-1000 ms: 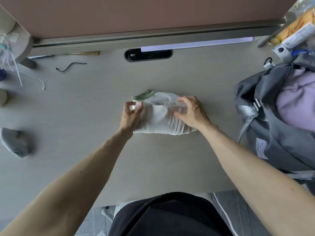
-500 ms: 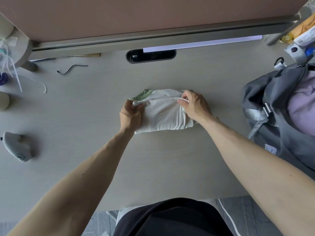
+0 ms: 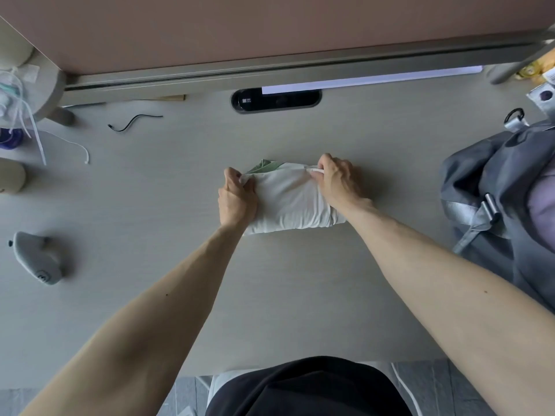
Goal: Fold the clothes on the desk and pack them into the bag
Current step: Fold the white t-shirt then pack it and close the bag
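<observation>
Pale grey desk (image 3: 150, 205) spans the view, backed by one brown partition panel (image 3: 270, 25). One grey bag (image 3: 486, 175) lies open at the desk's right edge, well apart from the working area; one lilac garment (image 3: 542, 211) shows inside it. One white garment (image 3: 291, 205), rolled into a compact bundle with a green collar showing at its far side, sits at desk centre. Two hands noted: the left hand (image 3: 237, 202) grips the bundle's left end, fingers curled into the fabric; the right hand (image 3: 339, 181) pinches the hem at the right end. Rear edge: one dark oval cable port (image 3: 276, 100). Left side: one grey moulded object (image 3: 36, 256), one white cord (image 3: 75, 142), one black cable (image 3: 135, 121).
</observation>
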Tool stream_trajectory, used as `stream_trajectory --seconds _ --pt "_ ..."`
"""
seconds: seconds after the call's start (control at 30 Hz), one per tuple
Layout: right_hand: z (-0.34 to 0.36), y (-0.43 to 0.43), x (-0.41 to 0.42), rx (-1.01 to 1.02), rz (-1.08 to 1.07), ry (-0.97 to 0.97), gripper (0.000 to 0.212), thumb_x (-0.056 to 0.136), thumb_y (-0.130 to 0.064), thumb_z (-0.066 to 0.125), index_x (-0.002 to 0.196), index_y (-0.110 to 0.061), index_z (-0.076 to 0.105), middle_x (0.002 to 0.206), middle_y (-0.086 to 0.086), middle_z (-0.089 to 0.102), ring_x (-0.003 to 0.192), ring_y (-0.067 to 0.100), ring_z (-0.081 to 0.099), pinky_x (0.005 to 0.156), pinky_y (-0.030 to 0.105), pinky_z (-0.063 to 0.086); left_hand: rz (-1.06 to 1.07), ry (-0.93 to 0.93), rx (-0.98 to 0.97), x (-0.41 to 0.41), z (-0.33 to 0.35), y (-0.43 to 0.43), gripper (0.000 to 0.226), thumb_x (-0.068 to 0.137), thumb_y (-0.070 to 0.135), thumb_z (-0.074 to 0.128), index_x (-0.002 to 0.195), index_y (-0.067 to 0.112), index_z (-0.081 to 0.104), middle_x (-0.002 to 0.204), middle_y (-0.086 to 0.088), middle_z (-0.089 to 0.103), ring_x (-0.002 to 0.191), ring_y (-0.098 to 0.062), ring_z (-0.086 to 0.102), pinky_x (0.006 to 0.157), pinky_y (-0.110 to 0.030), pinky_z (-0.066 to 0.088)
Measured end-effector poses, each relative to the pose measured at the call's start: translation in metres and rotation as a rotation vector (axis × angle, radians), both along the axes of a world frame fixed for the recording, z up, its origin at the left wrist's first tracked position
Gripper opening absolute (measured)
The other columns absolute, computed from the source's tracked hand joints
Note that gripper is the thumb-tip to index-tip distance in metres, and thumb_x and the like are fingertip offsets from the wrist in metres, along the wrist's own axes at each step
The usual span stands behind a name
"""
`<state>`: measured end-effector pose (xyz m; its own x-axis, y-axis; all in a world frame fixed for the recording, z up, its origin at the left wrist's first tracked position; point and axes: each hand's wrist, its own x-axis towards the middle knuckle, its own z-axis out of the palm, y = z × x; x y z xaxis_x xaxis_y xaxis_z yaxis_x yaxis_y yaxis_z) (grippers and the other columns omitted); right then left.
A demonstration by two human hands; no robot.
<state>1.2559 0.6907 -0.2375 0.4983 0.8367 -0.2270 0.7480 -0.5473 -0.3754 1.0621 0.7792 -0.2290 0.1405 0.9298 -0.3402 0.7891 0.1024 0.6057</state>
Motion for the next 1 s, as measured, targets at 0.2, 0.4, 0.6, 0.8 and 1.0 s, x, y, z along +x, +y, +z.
stream_trajectory --seconds 0.2,0.4,0.6,0.8,1.0 --pt "-0.002 -0.004 -0.039 0.171 0.083 -0.312 0.013 0.086 -0.012 0.059 0.097 -0.017 0.06 0.102 0.009 0.055 0.096 0.033 0.054 0.084 0.046 0.04 -0.593 0.054 0.501 0.01 0.0 -0.035 0.026 0.09 0.012 0.055 0.116 0.016 0.058 0.123 -0.01 0.058 0.112 -0.032 0.055 0.095 -0.046 0.039" --pt "-0.036 -0.038 -0.048 0.186 0.206 -0.226 0.042 0.099 -0.036 0.042 0.135 -0.02 0.056 0.146 0.01 0.049 0.138 0.032 0.041 0.112 0.052 0.03 -0.796 0.316 0.219 -0.011 -0.03 -0.033 0.059 0.102 0.053 0.017 0.156 0.031 0.027 0.166 0.0 0.018 0.153 -0.028 0.012 0.12 -0.059 0.006" --pt "-0.046 -0.046 -0.038 0.045 0.163 -0.132 0.056 0.098 -0.055 0.035 0.149 -0.032 0.039 0.159 0.007 0.032 0.147 0.028 0.028 0.119 0.053 0.017 -0.749 0.38 0.157 -0.006 -0.033 -0.026 0.064 0.097 0.067 0.026 0.155 0.041 0.018 0.168 0.0 0.002 0.154 -0.028 -0.002 0.115 -0.069 0.002" --pt "-0.045 -0.044 -0.029 -0.012 -0.017 -0.141 0.07 0.092 -0.066 0.036 0.151 -0.028 0.036 0.157 0.012 0.033 0.145 0.034 0.027 0.118 0.051 0.019 -0.652 0.414 0.128 -0.007 -0.031 -0.015 0.083 0.084 0.087 0.027 0.155 0.046 0.013 0.168 -0.002 0.0 0.152 -0.037 -0.006 0.117 -0.061 0.002" --pt "-0.032 -0.047 -0.035 -0.076 -0.286 -0.057 0.103 0.078 -0.081 0.046 0.152 -0.011 0.028 0.151 0.017 0.036 0.136 0.035 0.038 0.106 0.049 0.036 -0.314 0.295 0.028 -0.017 -0.024 -0.015 0.123 0.068 0.092 0.051 0.157 0.02 0.007 0.165 -0.007 0.012 0.152 -0.025 0.01 0.122 -0.046 0.013"
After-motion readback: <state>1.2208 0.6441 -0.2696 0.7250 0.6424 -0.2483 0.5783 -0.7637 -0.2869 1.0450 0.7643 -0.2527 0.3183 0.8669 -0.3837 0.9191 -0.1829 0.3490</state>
